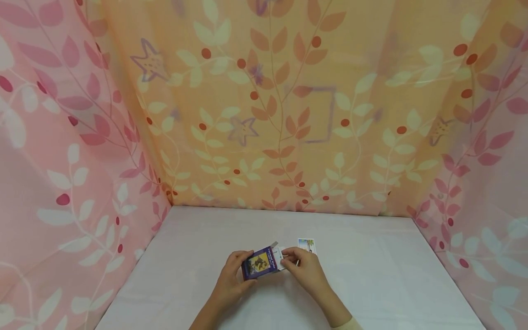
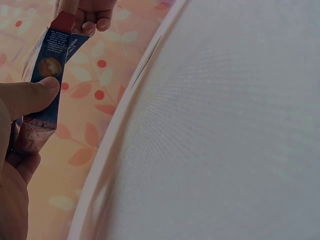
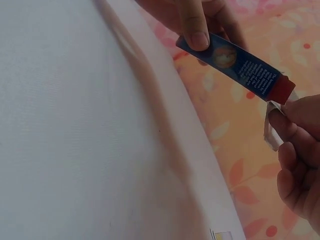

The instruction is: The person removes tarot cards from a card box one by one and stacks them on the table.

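My left hand [image 1: 231, 279] grips a dark blue tarot card box [image 1: 259, 264] from its left end, thumb along one narrow side and fingers on the other. A yellow picture and white lettering show on its front. The box's right end is open, with a red side flap [image 3: 281, 90] sticking out. There a white card [image 1: 278, 257] protrudes, and my right hand [image 1: 307, 272] pinches it between thumb and forefinger. How many cards it holds is hidden. Behind the right hand, a colourful picture card [image 1: 306, 243] lies on the table, partly covered by that hand.
A white cloth covers the table [image 1: 371, 275]. Patterned fabric stands around it: an orange back curtain [image 1: 288, 160], a pink left curtain [image 1: 82, 183] and a pink right curtain [image 1: 486, 192].
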Motion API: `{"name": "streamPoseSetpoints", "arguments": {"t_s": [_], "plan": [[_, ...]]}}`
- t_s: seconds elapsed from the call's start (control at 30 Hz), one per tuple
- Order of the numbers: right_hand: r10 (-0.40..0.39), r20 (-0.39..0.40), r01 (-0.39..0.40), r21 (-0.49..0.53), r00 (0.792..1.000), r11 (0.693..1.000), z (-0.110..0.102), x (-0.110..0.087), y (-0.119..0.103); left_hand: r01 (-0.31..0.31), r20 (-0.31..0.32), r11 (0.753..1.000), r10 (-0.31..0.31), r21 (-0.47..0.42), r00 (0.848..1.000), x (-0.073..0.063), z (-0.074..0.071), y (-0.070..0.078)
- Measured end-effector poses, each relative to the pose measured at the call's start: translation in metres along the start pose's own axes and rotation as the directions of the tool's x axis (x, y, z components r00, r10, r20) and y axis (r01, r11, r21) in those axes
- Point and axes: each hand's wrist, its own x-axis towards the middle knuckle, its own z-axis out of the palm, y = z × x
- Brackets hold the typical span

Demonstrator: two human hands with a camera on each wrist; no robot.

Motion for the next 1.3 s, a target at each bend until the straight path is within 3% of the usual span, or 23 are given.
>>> {"name": "streamPoseSetpoints", "arguments": {"t_s": [0.2, 0.47, 1.3], "plan": [[0.018, -0.024, -0.017, 0.021, 1.0, 1.0, -0.002, 0.0, -0.001, 0.015, 0.002, 1.0, -0.015, 0.003, 1.0, 0.0, 0.001, 0.0], [-0.047, -0.119, 0.054, 0.052, 0.992, 0.997, -0.008, 0.002, -0.002, 0.005, -0.01, 1.0, -0.005, 0.005, 1.0, 0.0, 0.0, 0.0], [-0.053, -0.176, 0.063, 0.054, 0.983, 0.997, -0.031, 0.006, -0.001, -0.003, -0.022, 1.0, 0.003, 0.008, 1.0, 0.0, -0.002, 0.0]]}}
